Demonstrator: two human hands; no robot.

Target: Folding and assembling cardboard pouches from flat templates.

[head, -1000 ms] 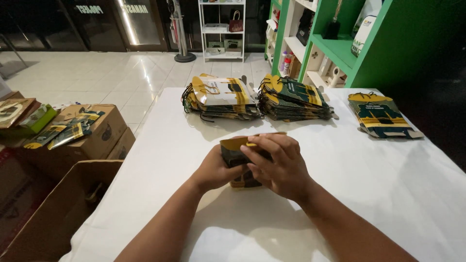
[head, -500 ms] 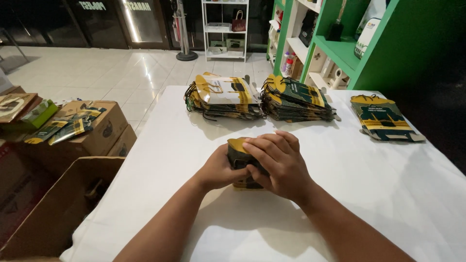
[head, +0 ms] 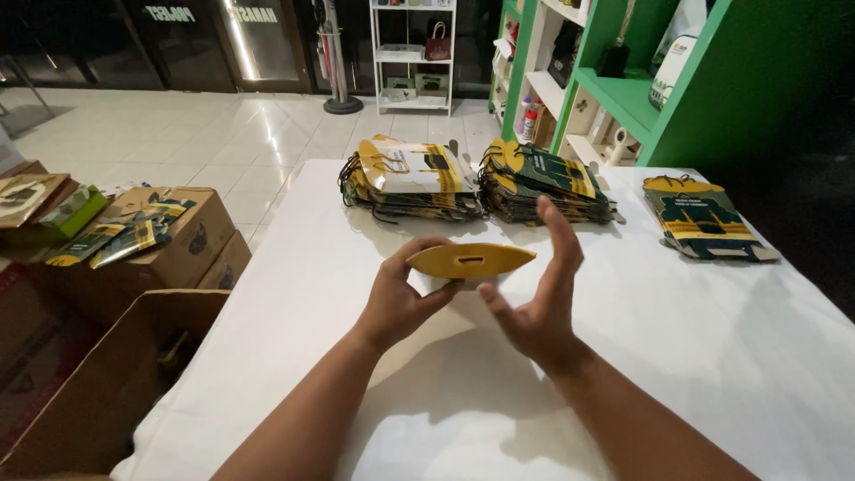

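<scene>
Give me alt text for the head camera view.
Two bare hands hold a yellow paper bag above a white table: left hand grips one end, right hand is open at the other. Three stacks of flat bags lie beyond; cardboard boxes stand left.

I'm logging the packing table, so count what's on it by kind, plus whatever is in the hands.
Stacks of flat yellow and green bags: 3
Yellow folded piece, pinched by the left hand with the open right hand beside it: 1
Total: 4
</scene>
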